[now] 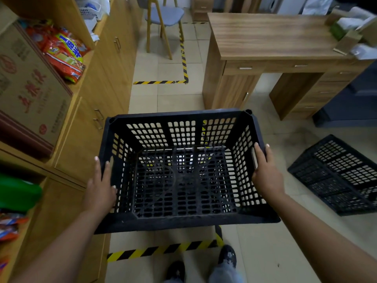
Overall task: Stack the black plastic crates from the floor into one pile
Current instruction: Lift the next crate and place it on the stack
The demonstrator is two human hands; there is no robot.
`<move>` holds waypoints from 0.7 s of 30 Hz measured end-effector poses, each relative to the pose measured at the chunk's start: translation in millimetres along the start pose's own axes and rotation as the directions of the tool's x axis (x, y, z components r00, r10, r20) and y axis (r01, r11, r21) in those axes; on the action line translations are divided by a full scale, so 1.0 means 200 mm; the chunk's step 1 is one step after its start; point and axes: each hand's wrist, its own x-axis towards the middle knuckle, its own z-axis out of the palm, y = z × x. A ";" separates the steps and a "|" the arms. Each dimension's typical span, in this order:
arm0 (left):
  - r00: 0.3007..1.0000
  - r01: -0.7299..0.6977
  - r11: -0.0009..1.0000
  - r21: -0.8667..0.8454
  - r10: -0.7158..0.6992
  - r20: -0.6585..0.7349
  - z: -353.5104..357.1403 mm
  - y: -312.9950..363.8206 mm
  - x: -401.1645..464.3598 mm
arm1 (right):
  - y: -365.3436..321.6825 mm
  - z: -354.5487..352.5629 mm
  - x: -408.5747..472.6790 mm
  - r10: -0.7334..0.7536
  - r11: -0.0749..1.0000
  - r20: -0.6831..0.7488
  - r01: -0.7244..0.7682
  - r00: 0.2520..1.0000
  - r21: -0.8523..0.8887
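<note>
I hold a black plastic crate (183,123) in front of me, open side up, above the floor. My left hand (101,188) grips its left rim, thumb inside the wall and fingers along the outside. My right hand (265,172) grips the right rim the same way, fingers stretched along the top edge. Through the crate's slotted bottom I see another black lattice beneath it; whether the two touch I cannot tell. A second black crate (338,174) lies upside down and tilted on the floor at the right.
Wooden cabinets (81,139) with shelves of cartons and snack bags line the left. A wooden desk (275,43) stands ahead on the right, a chair (163,15) behind it. Yellow-black tape (163,250) marks the tiled floor by my feet.
</note>
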 end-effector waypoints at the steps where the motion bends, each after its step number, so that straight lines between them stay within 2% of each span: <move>1: 1.000 0.012 1.000 -0.005 -0.012 0.002 -0.01 0.01 0.00 | 0.00 -0.01 0.00 0.005 1.000 0.000 -0.005 1.000 -0.002; 8: 1.000 -0.008 0.999 -0.035 0.009 0.018 -0.01 -0.02 0.01 | -0.03 -0.03 -0.01 0.039 0.998 0.004 -0.039 0.999 0.048; 13: 1.000 -0.012 0.997 -0.082 0.013 0.018 -0.05 -0.02 0.05 | -0.04 -0.08 0.01 0.017 0.989 -0.025 -0.014 1.000 0.146; 21: 1.000 -0.006 0.995 -0.096 0.007 0.015 -0.15 -0.05 0.01 | -0.09 -0.12 0.04 -0.018 0.985 -0.020 0.021 1.000 0.172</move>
